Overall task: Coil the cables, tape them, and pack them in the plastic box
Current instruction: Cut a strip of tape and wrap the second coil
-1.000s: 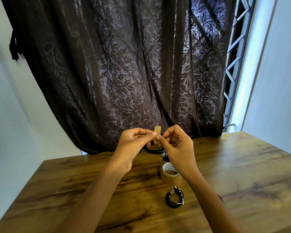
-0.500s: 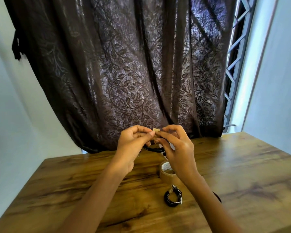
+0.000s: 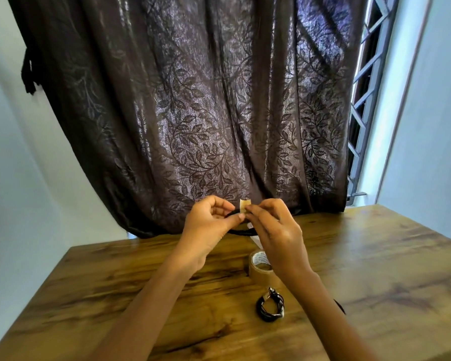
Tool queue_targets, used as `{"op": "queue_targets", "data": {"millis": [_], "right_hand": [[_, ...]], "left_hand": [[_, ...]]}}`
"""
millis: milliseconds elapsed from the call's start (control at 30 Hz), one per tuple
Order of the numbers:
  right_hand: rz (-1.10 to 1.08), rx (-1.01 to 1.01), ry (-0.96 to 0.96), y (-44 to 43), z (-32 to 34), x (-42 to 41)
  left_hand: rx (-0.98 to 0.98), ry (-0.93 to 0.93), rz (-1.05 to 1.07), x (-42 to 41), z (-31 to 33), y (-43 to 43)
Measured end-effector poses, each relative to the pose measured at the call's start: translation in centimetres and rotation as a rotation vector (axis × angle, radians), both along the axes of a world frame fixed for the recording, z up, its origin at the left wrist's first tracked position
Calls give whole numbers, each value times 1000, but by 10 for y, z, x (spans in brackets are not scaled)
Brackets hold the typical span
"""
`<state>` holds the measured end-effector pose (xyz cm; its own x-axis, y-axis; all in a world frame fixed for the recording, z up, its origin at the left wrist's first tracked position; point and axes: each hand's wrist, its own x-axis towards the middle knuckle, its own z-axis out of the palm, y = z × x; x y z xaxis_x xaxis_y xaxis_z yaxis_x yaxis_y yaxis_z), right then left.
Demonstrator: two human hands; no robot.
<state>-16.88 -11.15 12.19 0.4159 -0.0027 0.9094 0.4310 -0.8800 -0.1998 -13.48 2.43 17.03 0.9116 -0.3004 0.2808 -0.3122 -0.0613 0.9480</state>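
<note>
Left hand [image 3: 208, 230] grips cable [image 3: 241, 232], right hand [image 3: 279, 235] pinches tape [image 3: 245, 205]; roll [image 3: 257, 272] print illegible.

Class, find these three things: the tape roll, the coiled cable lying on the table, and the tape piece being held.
tape roll [image 3: 255, 273]: head view, brown outer wall.
coiled cable [image 3: 268, 316]: head view, lower arc.
tape piece [image 3: 245, 204]: head view, free upper end.

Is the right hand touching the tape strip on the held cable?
Touching. The head view shows the right hand pinching the tape strip at its lower edge, against the cable the left hand holds.
</note>
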Motion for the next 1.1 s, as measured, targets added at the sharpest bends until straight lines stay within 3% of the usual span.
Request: {"op": "queue_targets", "data": {"millis": [233,633,733,900,1100], "right_hand": [[-28,127,-20,5,3,2],[143,446,78,7,7,6],[184,543,142,8,10,6],[439,755,316,4,15,11],[602,872,361,5,19,13]], "left_hand": [[-104,222,-154,9,2,1],[-288,377,-93,16,-2,1],[-302,369,-100,17,-3,2],[-262,305,-120,18,-3,6],[-208,223,-109,16,-3,10]]}}
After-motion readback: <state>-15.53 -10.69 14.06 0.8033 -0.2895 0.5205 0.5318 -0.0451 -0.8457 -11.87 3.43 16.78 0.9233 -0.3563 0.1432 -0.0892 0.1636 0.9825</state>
